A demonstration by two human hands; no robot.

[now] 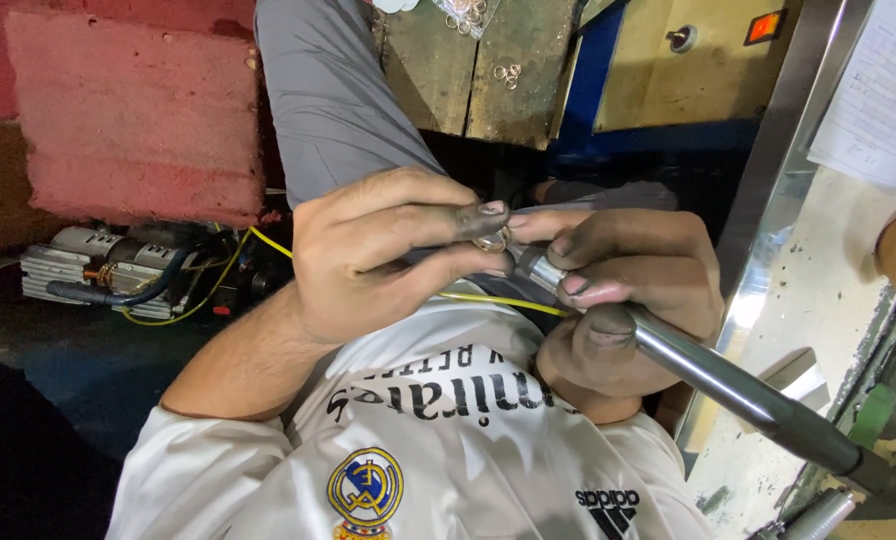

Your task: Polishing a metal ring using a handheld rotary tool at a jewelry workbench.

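Left hand [383, 250] pinching a small metal ring [491, 240] between blackened thumb and fingertips, held in mid-air above the lap, touching the tip of a tapered steel mandrel [708, 375]. Right hand [618, 290] wrapped around that mandrel. More rings [507, 72] near the wooden bench's [498, 100] front edge.

Left hand [378, 255] raised before chest, fingers curled, thumb and forefinger pinched together; right hand [618, 290] meeting it fingertip to fingertip, fist-wrapped, thumb pressed flat, both grimy.
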